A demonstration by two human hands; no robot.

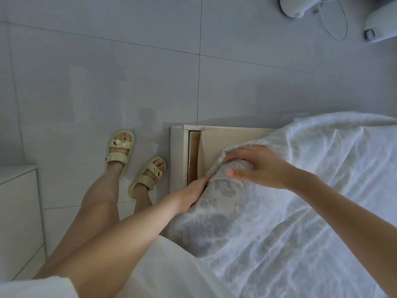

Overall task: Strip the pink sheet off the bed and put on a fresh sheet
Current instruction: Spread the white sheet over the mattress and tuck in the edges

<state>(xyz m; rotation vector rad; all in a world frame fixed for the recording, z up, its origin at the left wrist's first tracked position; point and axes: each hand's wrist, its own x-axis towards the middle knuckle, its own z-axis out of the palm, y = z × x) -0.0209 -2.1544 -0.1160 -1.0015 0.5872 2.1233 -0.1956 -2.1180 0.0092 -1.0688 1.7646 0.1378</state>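
Note:
A white sheet (300,222) with a pale grey flower pattern lies over the mattress on the right and hangs over its corner. My right hand (255,164) curls over the top of that corner, fingers gripping the sheet's edge. My left hand (191,196) reaches along the mattress side below, its fingers tucked under the hanging cloth and hidden there. The cream bed frame (214,134) shows bare beyond the corner, with a dark gap beside the mattress. No pink sheet is in view.
Pale floor tiles (107,72) fill the left and top. My feet in yellow sandals (133,160) stand beside the bed corner. A white cabinet (19,211) is at the left edge. White appliances with a cord (335,20) sit at the top right.

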